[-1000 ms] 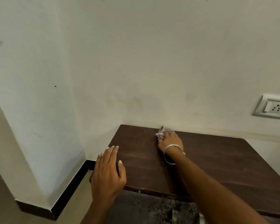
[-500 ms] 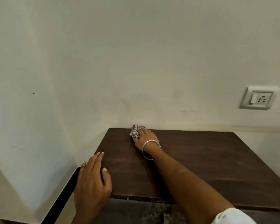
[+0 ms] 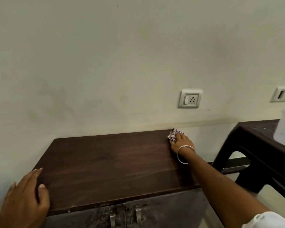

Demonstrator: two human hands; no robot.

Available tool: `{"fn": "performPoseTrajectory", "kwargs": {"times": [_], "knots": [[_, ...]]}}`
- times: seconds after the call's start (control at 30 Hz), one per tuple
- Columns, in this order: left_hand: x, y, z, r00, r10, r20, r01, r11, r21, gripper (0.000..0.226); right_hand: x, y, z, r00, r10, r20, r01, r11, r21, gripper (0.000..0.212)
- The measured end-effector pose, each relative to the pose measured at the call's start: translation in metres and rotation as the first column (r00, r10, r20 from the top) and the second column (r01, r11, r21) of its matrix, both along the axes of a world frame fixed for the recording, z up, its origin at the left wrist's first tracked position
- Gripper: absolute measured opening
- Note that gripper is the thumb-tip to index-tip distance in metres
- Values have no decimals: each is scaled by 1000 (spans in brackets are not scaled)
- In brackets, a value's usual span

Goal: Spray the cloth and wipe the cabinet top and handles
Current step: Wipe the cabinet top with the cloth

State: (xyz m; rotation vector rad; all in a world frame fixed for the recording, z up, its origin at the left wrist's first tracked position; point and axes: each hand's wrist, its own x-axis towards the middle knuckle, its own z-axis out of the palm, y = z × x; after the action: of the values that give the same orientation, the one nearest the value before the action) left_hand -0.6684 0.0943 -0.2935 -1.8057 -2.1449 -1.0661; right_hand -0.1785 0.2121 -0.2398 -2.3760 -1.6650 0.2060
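The fingers (image 3: pixel 176 140) of the right hand (image 3: pixel 181 143) are laid over a small patterned cloth (image 3: pixel 174 134), which is pressed down against the far right corner of the dark wooden cabinet top (image 3: pixel 115 163), close to the wall (image 3: pixel 122 63); whether the fingertips are curled into the fabric cannot be told, as they are hidden by the hand itself. A thin metal bangle (image 3: pixel 184 153) is worn at that wrist, and a white sleeve (image 3: pixel 266 221) is seen at the lower right edge. The left hand (image 3: pixel 25 199) is rested flat on the near left corner of the top, its fingers straight and held loosely together, the thumb set slightly apart, with nothing gripped. Below the front edge, two dusty cabinet doors are seen, each fitted with a metal handle (image 3: pixel 112 220) beside the central seam; the second handle (image 3: pixel 138 214) lies just to the right of it. A white switch socket (image 3: pixel 190 99) is mounted on the wall above the cloth, and another socket plate (image 3: pixel 284 94) is cut off at the right edge. A dark plastic table (image 3: pixel 257 145) is placed to the right of the cabinet, apart from it.
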Motion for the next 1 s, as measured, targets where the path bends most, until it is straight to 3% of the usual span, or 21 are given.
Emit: {"fn": "performPoseTrajectory", "kwargs": {"times": [0.13, 0.3, 0.4, 0.5, 0.57, 0.63, 0.73, 0.87, 1.0], "knots": [[4, -4, 8, 1000, 1, -25, -1, 1000, -6, 64, -51, -4, 0, 999, 50, -9, -50, 999, 8, 63], [10, -16, 15, 1000, 1, -26, -1, 1000, -6, 62, -186, -15, 1, 932, 362, -15, -361, 932, 29, 62], [10, -20, 15, 999, 15, -32, -15, 1000, 0, 60, -283, -31, -3, 814, 581, -23, -579, 813, 63, 60], [9, -23, 14, 1000, 14, -25, -14, 1000, 8, 58, -364, -57, -6, 623, 782, -7, -778, 621, 99, 59], [9, -23, 15, 1000, 5, 4, -5, 999, 33, 60, -391, -65, -6, 497, 868, -2, -863, 495, 105, 56], [11, -22, 16, 1000, 6, 18, -7, 999, 38, 61, -393, -65, -8, 437, 900, -8, -894, 435, 110, 55], [13, -22, 15, 1000, 7, -7, -6, 1000, 15, 61, -377, -64, -8, 471, 882, -12, -875, 469, 120, 56], [14, -21, 13, 999, 31, -18, -31, 1000, 1, 60, -330, -65, -6, 652, 758, -2, -753, 649, 110, 61], [19, -22, 17, 1000, 23, -11, -23, 1000, 9, 60, -236, -64, -8, 821, 572, -5, -567, 815, 121, 60]]}}
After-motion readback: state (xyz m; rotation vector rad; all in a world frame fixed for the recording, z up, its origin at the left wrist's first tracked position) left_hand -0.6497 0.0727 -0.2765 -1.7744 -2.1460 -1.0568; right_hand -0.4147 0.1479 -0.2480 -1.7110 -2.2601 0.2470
